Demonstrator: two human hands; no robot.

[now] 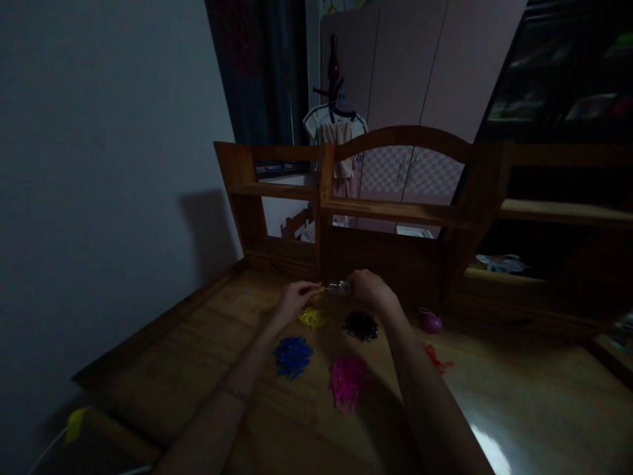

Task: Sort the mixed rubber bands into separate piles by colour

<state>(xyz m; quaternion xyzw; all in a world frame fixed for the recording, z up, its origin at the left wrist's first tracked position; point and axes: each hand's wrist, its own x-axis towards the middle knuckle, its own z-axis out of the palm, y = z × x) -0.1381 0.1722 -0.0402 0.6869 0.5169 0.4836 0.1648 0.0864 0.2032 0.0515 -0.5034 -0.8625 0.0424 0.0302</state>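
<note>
My right hand (368, 288) is closed around a small clear bottle (339, 287), which lies sideways with its mouth toward the left. At that mouth, my left hand (299, 295) pinches a few small yellow pieces (321, 288). Below the left hand is a pile of yellow pieces (312, 318) on the wooden desk (222, 343). A heap of black pieces (361, 326) sits under my right wrist. Nearer to me are a pile of blue pieces (293, 357) and a pile of pink strips (348, 382). The kind of these small pieces is too dim to make out.
A purple round object with a loop (432, 322) and a red ribbon-like thing (437, 358) lie right of my right forearm. A wooden shelf unit (395, 212) bounds the desk's back. A wall (123, 198) stands at the left. Clothes (336, 132) hang behind.
</note>
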